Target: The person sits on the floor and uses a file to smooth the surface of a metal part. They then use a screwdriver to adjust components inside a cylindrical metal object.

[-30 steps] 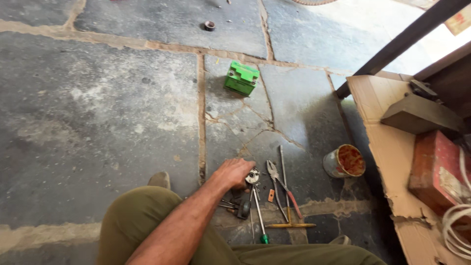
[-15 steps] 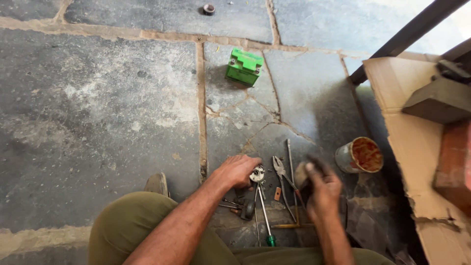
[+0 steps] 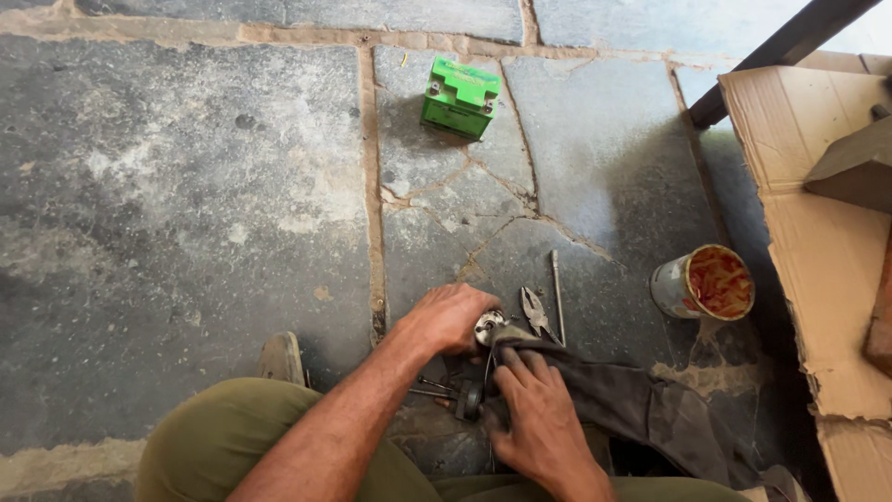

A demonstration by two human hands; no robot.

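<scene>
— So, where is the small round metal part (image 3: 489, 325)?
— Low on the stone floor (image 3: 186, 204), just beside the pliers (image 3: 534, 311); the left hand (image 3: 451, 316) has its grip closed around it; the right hand (image 3: 539, 409) presses a dark rag (image 3: 641, 404) against it, fingers flat.
— Nearby?
— A green box (image 3: 458, 97) well apart; a rusty tin (image 3: 701, 282) to the right.

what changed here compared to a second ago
The right hand has come into view and now presses a dark rag against the small round metal part, covering some of the tools that lay bare on the floor before. The left hand stays on that part. The pliers, the green box and the open tin lie where they were on the stone floor.
</scene>
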